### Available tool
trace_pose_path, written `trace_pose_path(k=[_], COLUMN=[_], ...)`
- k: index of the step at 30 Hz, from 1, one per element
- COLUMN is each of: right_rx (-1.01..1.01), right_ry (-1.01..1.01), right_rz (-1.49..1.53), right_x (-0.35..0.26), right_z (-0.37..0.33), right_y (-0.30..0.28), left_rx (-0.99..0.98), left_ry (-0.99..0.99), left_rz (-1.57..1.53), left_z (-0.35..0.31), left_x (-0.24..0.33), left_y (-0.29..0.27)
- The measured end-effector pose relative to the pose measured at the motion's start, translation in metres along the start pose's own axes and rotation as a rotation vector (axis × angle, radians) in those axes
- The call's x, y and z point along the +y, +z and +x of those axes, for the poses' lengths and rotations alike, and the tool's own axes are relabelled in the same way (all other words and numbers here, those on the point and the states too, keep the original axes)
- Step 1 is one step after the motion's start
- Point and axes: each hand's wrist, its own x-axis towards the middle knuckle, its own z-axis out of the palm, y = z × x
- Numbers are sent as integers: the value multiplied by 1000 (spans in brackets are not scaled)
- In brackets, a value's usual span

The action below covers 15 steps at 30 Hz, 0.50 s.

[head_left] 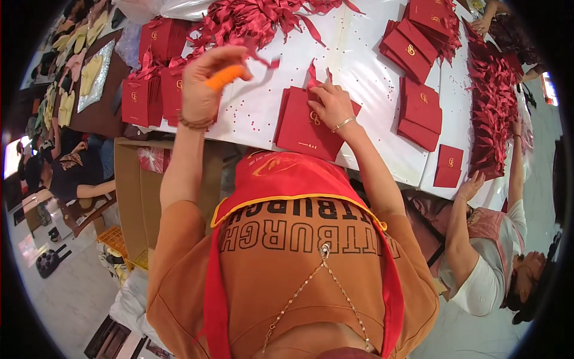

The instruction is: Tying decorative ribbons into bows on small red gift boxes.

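A stack of flat red paper gift bags (299, 128) with gold print lies at the table's near edge. My right hand (333, 107) rests on the top bag, its thumb and fingers closed at the upper edge, where a red ribbon (312, 75) sticks up. To the left, my left hand (206, 84) is raised over the table, slightly blurred, with an orange cover (229, 76) on one digit. Its thumb and fingers curve apart. A loose strand of red ribbon (266, 61) shows by its fingertips; whether it touches them I cannot tell.
A heap of red ribbons (257, 21) lies at the back. More bags stand left (142, 99) and lie in piles right (418, 113). Small red dots speckle the white table (359, 36). A co-worker's hand (472, 186) is beside a ribboned row (493, 119). Below left stands a cardboard box (140, 191).
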Motion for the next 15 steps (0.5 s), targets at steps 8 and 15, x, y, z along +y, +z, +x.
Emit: trace_pose_path(k=[8,15], right_rx=[-255,-281], right_ry=[290,389], right_rz=[49,117], right_x=[-9,-8], right_z=[4,2], right_y=[-9,-10], left_rx=[-145,-210], left_ry=[-356,-326], left_rz=[321,890], left_z=[0,-17], left_x=[-53,-122], left_y=[14,45])
